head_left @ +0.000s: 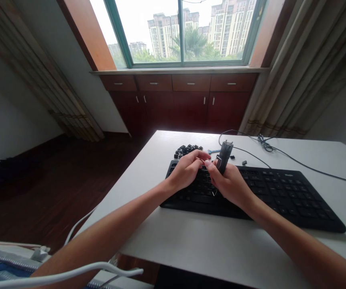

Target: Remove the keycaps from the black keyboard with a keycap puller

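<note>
A black keyboard (284,200) lies on the table under both hands. My right hand (228,182) is closed round a black brush (225,154), its bristled end pointing up. A thin bent wire (214,193) shows below that hand, near the keys. My left hand (188,170) is at the keyboard's left part, thumb and fingers pinched together and meeting the right fingertips. Whatever lies between them is too small to name. Just beyond the left hand is a heap of loose black keycaps (185,150).
Beyond the hands lie a blue tool (213,151) and a few loose keycaps (244,163). A black cable (299,161) runs across the white table (191,237) to the right. White tubing (94,266) is at lower left. Cabinets (188,108) stand under the window.
</note>
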A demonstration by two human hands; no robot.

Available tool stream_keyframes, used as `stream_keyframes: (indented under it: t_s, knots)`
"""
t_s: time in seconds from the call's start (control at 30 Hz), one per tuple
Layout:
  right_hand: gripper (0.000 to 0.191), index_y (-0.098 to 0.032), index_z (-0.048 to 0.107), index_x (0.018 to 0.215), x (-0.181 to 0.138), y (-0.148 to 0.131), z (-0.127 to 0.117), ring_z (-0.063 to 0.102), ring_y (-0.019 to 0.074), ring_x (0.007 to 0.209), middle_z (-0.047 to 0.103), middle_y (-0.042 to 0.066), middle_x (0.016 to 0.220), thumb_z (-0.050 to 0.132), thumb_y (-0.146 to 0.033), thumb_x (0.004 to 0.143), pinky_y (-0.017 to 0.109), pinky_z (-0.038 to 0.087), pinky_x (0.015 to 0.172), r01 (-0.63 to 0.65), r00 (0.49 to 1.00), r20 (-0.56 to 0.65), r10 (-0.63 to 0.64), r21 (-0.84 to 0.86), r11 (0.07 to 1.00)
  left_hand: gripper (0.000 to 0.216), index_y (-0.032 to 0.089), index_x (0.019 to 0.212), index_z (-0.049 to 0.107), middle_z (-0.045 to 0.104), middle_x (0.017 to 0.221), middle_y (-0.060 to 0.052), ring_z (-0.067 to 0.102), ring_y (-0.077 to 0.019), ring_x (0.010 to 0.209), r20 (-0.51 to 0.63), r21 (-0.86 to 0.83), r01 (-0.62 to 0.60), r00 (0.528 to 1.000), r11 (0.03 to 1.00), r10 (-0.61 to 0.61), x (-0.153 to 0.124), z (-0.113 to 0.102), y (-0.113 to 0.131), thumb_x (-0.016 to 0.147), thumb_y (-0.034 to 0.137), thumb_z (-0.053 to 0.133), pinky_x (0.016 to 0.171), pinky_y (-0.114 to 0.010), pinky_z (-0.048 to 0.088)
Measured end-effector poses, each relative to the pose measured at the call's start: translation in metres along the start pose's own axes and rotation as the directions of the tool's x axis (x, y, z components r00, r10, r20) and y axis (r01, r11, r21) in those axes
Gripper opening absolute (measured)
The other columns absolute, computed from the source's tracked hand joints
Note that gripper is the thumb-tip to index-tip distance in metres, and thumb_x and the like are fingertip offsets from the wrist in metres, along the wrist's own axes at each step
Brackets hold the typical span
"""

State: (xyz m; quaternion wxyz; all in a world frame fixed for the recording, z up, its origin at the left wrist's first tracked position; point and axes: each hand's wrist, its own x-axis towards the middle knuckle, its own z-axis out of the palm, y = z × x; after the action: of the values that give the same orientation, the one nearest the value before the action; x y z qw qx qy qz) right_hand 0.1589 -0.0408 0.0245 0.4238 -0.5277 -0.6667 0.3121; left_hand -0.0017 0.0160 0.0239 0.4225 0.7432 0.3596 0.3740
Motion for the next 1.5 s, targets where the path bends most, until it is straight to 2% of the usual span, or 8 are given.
stream_keyframes:
  t_s: [0.07, 0.17, 0.3, 0.47, 0.57, 0.73, 1.1, 1.5]
  knots:
    - [0.045, -0.021, 0.050, 0.064, -0.001, -0.001, 0.001, 0.046, 0.0125, 0.043, 0.054, -0.002, 0.049, 0.048, -0.048, 0.100, 0.026, 0.036, 0.048, -0.019, 1.000, 0.018, 0.019, -0.013, 1.000, 0.029, 0.019, 0.108, 0.066, 0.070, 0.109, -0.005, 0.065, -0.0217, 0.104, 0.023, 0.203, -0.092, 0.996, 0.975, 0.089, -0.008, -0.002, 0.000, 0.092, 0.016, 0.042, 0.097, -0.037, 0.051]
    - [0.043, -0.021, 0.050, 0.066, -0.002, 0.000, 0.002, 0.044, 0.0115, 0.042, 0.053, -0.003, 0.049, 0.048, -0.047, 0.100, 0.025, 0.034, 0.047, -0.008, 0.999, 0.048, 0.008, -0.001, 1.000, 0.031, 0.018, 0.115, 0.063, 0.065, 0.120, -0.009, 0.061, -0.0244, 0.113, 0.158, 0.447, -0.259, 0.965, 0.856, 0.210, -0.018, -0.006, 0.001, 0.094, 0.015, 0.041, 0.104, -0.040, 0.049]
    - [0.038, -0.021, 0.047, 0.070, -0.003, 0.002, 0.001, 0.043, 0.0109, 0.048, 0.049, -0.005, 0.055, 0.047, -0.042, 0.101, 0.025, 0.036, 0.051, 0.068, 0.991, 0.109, -0.078, 0.095, 0.993, 0.036, 0.016, 0.129, 0.056, 0.055, 0.140, -0.013, 0.050, -0.0284, 0.132, 0.334, 0.540, -0.399, 0.910, 0.741, 0.247, -0.026, -0.011, 0.004, 0.097, 0.022, 0.042, 0.120, -0.048, 0.035]
    - [0.035, -0.021, 0.045, 0.073, -0.002, 0.003, -0.003, 0.046, 0.0122, 0.063, 0.049, -0.003, 0.069, 0.046, -0.038, 0.103, 0.026, 0.042, 0.064, 0.195, 0.955, 0.177, -0.237, 0.224, 0.955, 0.054, 0.016, 0.149, 0.039, 0.036, 0.160, -0.015, 0.027, -0.0332, 0.152, 0.482, 0.540, -0.435, 0.861, 0.720, 0.159, -0.031, -0.009, 0.004, 0.101, 0.039, 0.044, 0.128, -0.055, 0.019]
    - [0.034, -0.021, 0.046, 0.074, -0.002, 0.002, -0.002, 0.047, 0.0129, 0.067, 0.050, -0.002, 0.071, 0.045, -0.037, 0.103, 0.028, 0.043, 0.068, 0.208, 0.943, 0.205, -0.262, 0.249, 0.946, 0.053, 0.017, 0.150, 0.041, 0.034, 0.162, -0.013, 0.023, -0.0327, 0.154, 0.519, 0.533, -0.452, 0.842, 0.715, 0.145, -0.031, -0.007, 0.005, 0.103, 0.042, 0.039, 0.129, -0.055, 0.015]
    - [0.034, -0.021, 0.045, 0.074, -0.001, 0.000, 0.001, 0.047, 0.0135, 0.068, 0.050, -0.001, 0.072, 0.046, -0.037, 0.103, 0.029, 0.043, 0.070, 0.211, 0.948, 0.183, -0.261, 0.253, 0.944, 0.051, 0.017, 0.150, 0.041, 0.037, 0.160, -0.013, 0.027, -0.0325, 0.153, 0.551, 0.513, -0.492, 0.817, 0.703, 0.171, -0.030, -0.006, 0.008, 0.104, 0.039, 0.037, 0.129, -0.055, 0.015]
    - [0.040, -0.021, 0.043, 0.070, -0.001, 0.005, 0.003, 0.044, 0.0116, 0.059, 0.048, -0.003, 0.065, 0.046, -0.045, 0.102, 0.027, 0.040, 0.059, 0.192, 0.956, 0.154, -0.248, 0.305, 0.933, 0.038, 0.019, 0.128, 0.061, 0.047, 0.154, -0.009, 0.035, -0.0307, 0.149, 0.602, 0.497, -0.534, 0.780, 0.684, 0.172, -0.029, -0.006, 0.008, 0.105, 0.033, 0.033, 0.129, -0.055, 0.012]
    - [0.042, -0.022, 0.042, 0.067, -0.002, 0.004, 0.004, 0.042, 0.0110, 0.055, 0.046, -0.004, 0.059, 0.048, -0.043, 0.102, 0.027, 0.037, 0.055, 0.163, 0.975, 0.092, -0.201, 0.316, 0.935, 0.044, 0.020, 0.145, 0.044, 0.045, 0.155, -0.011, 0.037, -0.0296, 0.148, 0.606, 0.477, -0.553, 0.770, 0.683, 0.201, -0.029, -0.005, 0.008, 0.106, 0.033, 0.031, 0.129, -0.054, 0.015]
